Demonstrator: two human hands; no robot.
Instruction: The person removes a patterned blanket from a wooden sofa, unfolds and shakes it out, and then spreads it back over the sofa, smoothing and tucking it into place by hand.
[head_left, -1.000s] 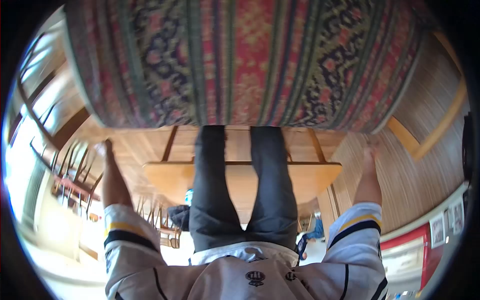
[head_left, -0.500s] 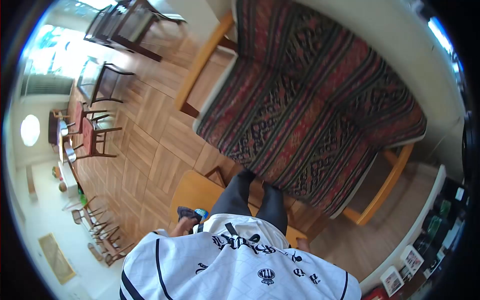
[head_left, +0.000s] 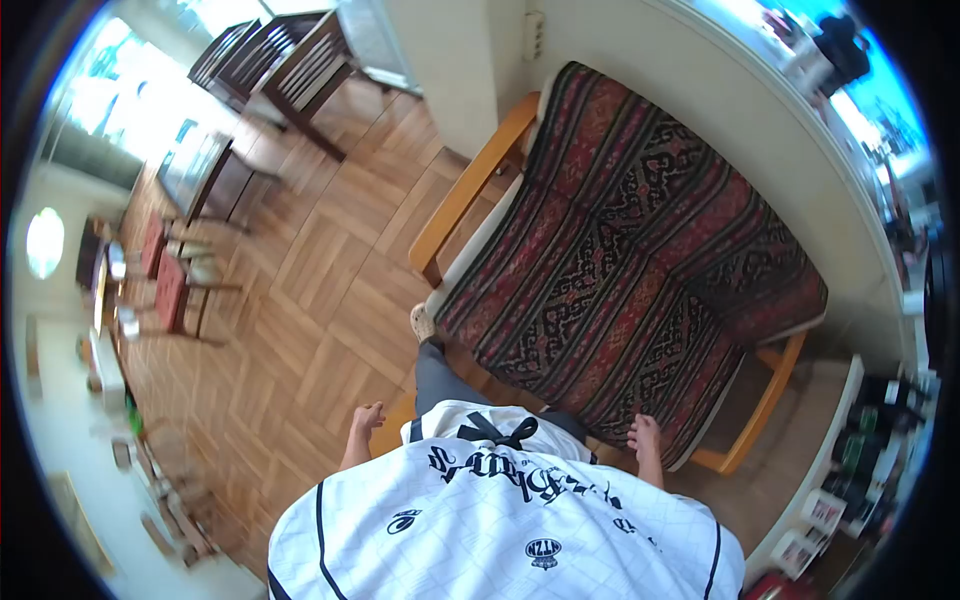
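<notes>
My left hand [head_left: 368, 416] is beside my waist, above the edge of a light wooden table [head_left: 394, 424]. Its fingers are loosely bent and hold nothing visible. Near the front edge of the striped, patterned bench seat [head_left: 600, 300] is my right hand [head_left: 645, 436], with its fingers slightly apart and nothing seen between them. The bench has wooden armrests and stands in front of me, against the wall. A black bow [head_left: 498, 430] lies at the waist of my white clothing.
Dark wooden chairs [head_left: 305, 75] and a glass-topped table [head_left: 195, 170] stand at the upper left. Red-seated chairs [head_left: 172, 292] are farther left, on parquet floor [head_left: 325, 275]. A low shelf with cards and boxes [head_left: 865, 440] runs along the right.
My arms, spread wide at first, came in to my sides. My hands have since moved forward, and one foot now shows beside the bench. The dark cloth and blue item are out of sight.
</notes>
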